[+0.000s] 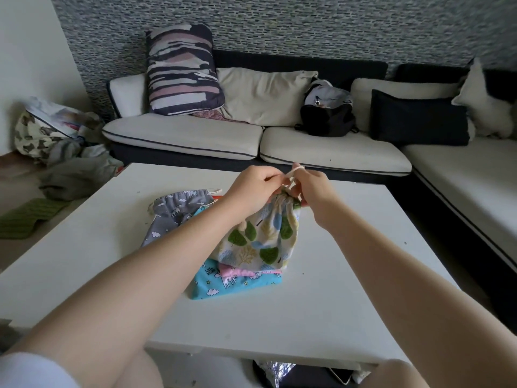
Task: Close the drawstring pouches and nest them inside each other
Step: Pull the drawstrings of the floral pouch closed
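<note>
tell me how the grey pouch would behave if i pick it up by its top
The grey pouch probably goes floppy: it lies crumpled on the table. It looks light, being flat thin cloth. Unlikely to slip, since its gathered top gives a grip.

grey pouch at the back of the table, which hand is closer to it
Left. The left hand is just right of the grey pouch, gripping the gathered neck of the leaf-print pouch. The right hand pinches the cord on that neck's far side.

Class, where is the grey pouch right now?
In the head view, the grey pouch lies on the white table, left of the leaf-print pouch, partly under the blue pouch.
</note>
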